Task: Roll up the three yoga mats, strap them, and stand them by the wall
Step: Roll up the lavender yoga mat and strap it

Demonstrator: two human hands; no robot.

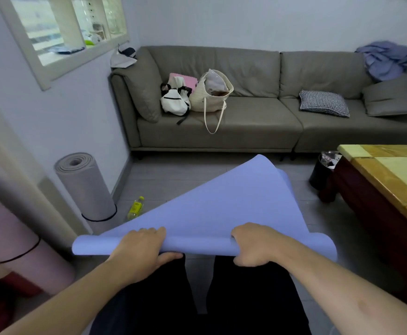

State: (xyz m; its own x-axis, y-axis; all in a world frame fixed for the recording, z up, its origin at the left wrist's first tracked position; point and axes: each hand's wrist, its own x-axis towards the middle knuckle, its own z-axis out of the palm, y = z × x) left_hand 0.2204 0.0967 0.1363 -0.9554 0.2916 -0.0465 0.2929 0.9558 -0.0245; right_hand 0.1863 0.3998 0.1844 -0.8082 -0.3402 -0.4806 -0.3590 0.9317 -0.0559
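A light blue yoga mat [212,206] is held up in front of me, its near end rolled into a thin tube and its loose end hanging away toward the sofa. My left hand [141,247] grips the roll left of centre, fingers over the top and thumb beneath. My right hand [253,245] grips it right of centre, fingers curled round it. A grey rolled mat [86,187] stands upright by the left wall with a black strap near its base. A pink rolled mat [21,240] with a black strap stands at the far left, close to me.
A grey-brown sofa [258,126] spans the back wall with bags [197,95], a checked cushion [323,102] and blue cloth on it. A wooden table [391,180] stands at the right, a black bin [323,172] beside it. A yellow bottle [136,207] lies on the floor.
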